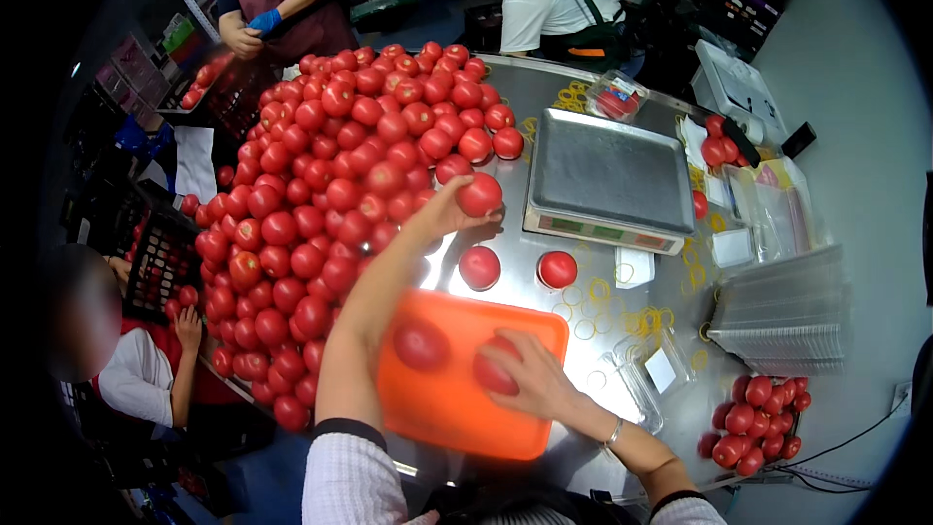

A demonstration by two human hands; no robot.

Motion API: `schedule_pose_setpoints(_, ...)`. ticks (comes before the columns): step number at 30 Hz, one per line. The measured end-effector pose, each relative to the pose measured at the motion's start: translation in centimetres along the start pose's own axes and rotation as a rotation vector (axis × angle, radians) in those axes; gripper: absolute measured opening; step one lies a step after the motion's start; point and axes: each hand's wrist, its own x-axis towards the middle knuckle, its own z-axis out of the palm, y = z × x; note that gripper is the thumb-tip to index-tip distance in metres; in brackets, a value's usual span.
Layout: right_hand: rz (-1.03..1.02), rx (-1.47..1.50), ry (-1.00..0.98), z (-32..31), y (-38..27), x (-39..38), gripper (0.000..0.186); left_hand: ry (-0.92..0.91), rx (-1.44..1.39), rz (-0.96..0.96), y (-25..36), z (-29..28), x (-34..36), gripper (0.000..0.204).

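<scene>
My left hand (447, 210) is closed round a red tomato (479, 195) at the near right edge of a big heap of tomatoes (321, 175). Nearer to me, over an orange tray (457, 433), my right hand (530, 376) has its fingers round another tomato (497, 364). One more tomato (421, 344) lies in the tray, left of my right hand. Between the tray and my left hand, two single tomatoes, a left one (479, 267) and a right one (558, 269), rest on the metal table (520, 297).
A scale (610, 175) stands behind on the right. Yellow rubber bands (646, 321), clear plastic containers (782, 316) and a pile of tomatoes (758, 423) are along the right side. Co-workers stand at the far side and left, near a black crate (163, 262).
</scene>
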Motion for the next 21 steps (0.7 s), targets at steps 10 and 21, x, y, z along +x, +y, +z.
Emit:
schedule_pose_setpoints(10,0.284,-0.204,0.259,-0.3,12.0,10.2,0.061,0.359,0.227,0.011,-0.6,-1.0,-1.4,0.053)
schedule_pose_setpoints(21,0.062,-0.111,0.225,1.2,9.2,11.5,0.045,0.737,1.395,0.032,-2.1,-1.6,-4.2,0.048)
